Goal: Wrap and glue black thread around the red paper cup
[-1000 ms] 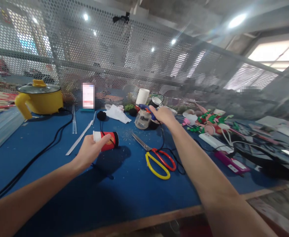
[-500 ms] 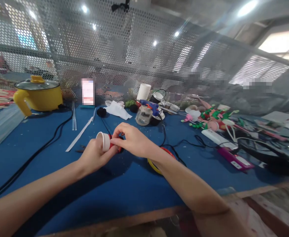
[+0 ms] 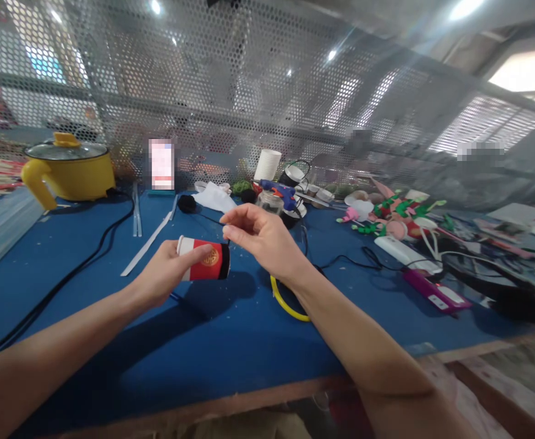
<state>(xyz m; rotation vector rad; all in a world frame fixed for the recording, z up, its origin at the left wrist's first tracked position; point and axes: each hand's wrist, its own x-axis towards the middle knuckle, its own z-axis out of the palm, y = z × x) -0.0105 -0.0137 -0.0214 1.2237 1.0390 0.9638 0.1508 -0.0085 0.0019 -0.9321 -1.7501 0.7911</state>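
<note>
Bright overhead glare, edges warped, background perhaps blurred.

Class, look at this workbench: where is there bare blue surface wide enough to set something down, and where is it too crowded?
Bare blue table runs along the near edge below both arms, and between the black cable and the left hand. It is crowded at the back right, around the glue gun and green decorations.
</note>
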